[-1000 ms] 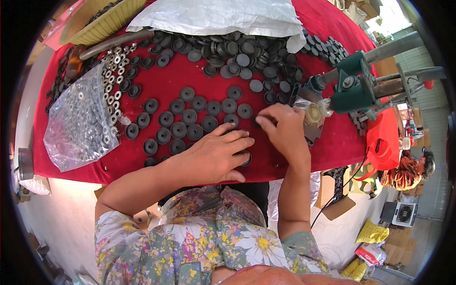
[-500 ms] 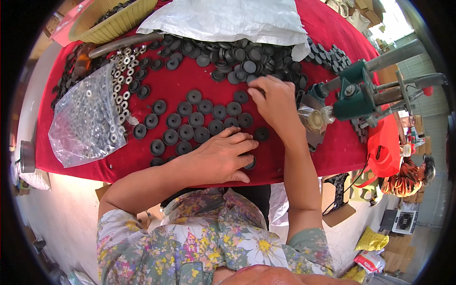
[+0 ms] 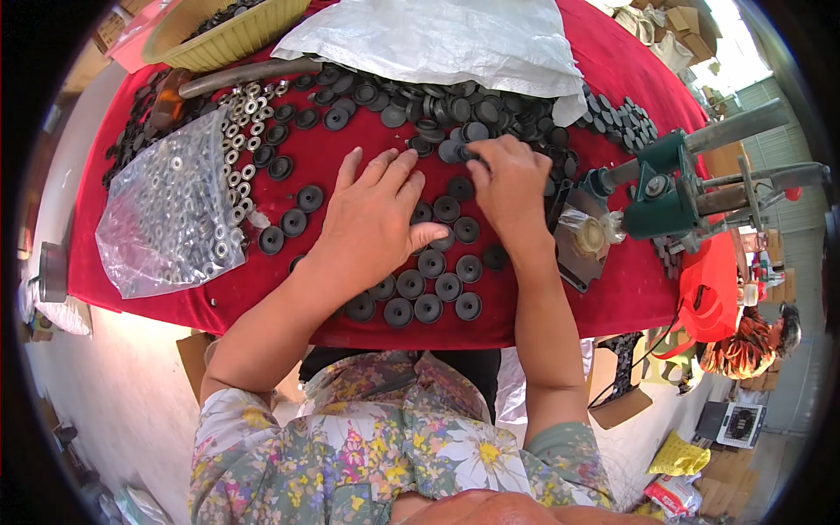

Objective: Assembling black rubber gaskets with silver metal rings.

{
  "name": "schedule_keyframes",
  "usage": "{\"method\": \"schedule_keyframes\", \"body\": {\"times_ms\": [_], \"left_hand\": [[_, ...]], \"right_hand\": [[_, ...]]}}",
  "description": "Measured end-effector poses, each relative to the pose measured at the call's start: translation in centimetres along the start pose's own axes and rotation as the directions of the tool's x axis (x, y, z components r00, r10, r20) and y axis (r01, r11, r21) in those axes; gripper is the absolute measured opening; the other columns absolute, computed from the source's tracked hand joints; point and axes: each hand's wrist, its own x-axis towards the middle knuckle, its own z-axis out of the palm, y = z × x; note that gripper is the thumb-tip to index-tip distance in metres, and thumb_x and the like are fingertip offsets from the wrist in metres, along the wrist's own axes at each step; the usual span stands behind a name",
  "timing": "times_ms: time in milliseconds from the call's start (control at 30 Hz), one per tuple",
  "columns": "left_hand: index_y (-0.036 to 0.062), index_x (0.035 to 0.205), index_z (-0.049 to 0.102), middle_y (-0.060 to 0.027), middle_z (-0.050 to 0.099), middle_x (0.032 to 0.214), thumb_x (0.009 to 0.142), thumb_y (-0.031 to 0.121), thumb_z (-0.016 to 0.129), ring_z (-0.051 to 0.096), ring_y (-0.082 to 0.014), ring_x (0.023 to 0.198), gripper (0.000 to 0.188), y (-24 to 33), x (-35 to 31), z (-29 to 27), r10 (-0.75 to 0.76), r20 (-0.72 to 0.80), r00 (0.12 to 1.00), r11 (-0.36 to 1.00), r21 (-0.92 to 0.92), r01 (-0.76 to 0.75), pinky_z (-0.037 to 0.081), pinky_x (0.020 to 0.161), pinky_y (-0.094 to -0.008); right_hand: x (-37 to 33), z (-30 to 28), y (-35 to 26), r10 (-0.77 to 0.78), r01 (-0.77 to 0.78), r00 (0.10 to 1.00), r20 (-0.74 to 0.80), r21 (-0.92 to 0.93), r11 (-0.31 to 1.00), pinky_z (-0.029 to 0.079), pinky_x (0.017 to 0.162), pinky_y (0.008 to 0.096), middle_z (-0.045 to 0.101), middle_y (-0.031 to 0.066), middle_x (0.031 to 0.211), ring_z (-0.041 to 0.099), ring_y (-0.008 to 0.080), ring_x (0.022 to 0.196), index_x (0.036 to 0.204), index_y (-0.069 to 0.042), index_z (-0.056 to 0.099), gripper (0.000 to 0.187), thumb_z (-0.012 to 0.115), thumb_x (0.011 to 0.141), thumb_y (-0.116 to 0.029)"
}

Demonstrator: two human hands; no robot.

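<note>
My left hand (image 3: 372,214) lies flat over the spread-out black round caps, fingers apart and pointing away from me, hiding some of them. Next to its thumb and wrist, several of these caps (image 3: 428,263) with small centre holes sit in loose rows on the red cloth (image 3: 525,325). My right hand (image 3: 514,179) is at the near edge of a big heap of black caps (image 3: 490,109). Its thumb and fingers are pinched on a black cap (image 3: 466,153), partly hidden by the fingertips.
At left, a clear plastic bag (image 3: 166,210) of metal bearings lies beside loose bearings (image 3: 232,157) and a hammer (image 3: 254,74). A white sack (image 3: 429,39) covers part of the heap. A green metal press (image 3: 656,184) stands at right; a yellow basket (image 3: 223,39) is far left.
My left hand has moved away from me and leftward, its fingers now spread. Caps it covered before show closer to the cloth's near edge. My right hand stays by the heap.
</note>
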Motion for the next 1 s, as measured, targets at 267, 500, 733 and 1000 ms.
{"method": "schedule_keyframes", "body": {"times_ms": [267,500,733,1000], "left_hand": [[0.0005,0.125,0.063,-0.0161,0.052,0.142,0.09,0.053,0.059,0.045,-0.0329,0.135,0.063,-1.5,0.4,0.1,-0.009,0.201,0.98,1.0,-0.001,0.01,0.027,0.115,-0.0568],[0.0004,0.125,0.063,-0.0164,0.052,0.142,0.09,0.053,0.059,0.045,-0.0337,0.134,0.063,-0.8,0.9,-1.2,-0.008,0.243,0.97,1.0,-0.009,0.011,0.03,0.114,-0.0548],[0.001,0.128,0.061,-0.0144,0.048,0.147,0.091,0.05,0.06,0.044,-0.0322,0.137,0.062,-2.4,3.9,1.3,0.107,0.278,0.955,0.994,0.004,-0.113,0.034,0.112,-0.0517],[0.0008,0.131,0.06,-0.0117,0.047,0.149,0.092,0.048,0.061,0.042,-0.0305,0.139,0.062,-5.4,3.8,2.5,-0.075,0.176,0.982,0.994,0.088,0.06,0.034,0.112,-0.0501]], "right_hand": [[-0.4,0.6,3.6,0.154,-0.167,0.985,-0.075,-0.234,0.958,0.039,0.088,0.0439,0.066,0.0068,0.097,0.063,0.0266,0.096,0.101,-0.014,0.073,0.02,0.072,0.082,-0.013],[0.8,1.0,2.7,0.087,-0.09,0.988,-0.125,-0.017,0.996,0.038,0.09,0.0449,0.065,0.0069,0.1,0.061,0.0279,0.1,0.106,-0.012,0.072,0.023,0.069,0.083,-0.01],[0.9,1.1,4.5,0.215,-0.245,0.966,-0.142,-0.246,0.938,0.039,0.093,0.0453,0.062,0.01,0.106,0.06,0.0293,0.103,0.112,-0.01,0.072,0.025,0.063,0.088,-0.011],[0.5,-0.3,4.6,0.297,-0.315,0.942,-0.155,-0.106,0.943,0.042,0.09,0.0456,0.065,0.0112,0.108,0.062,0.0299,0.104,0.112,-0.008,0.071,0.024,0.061,0.089,-0.01]]}}
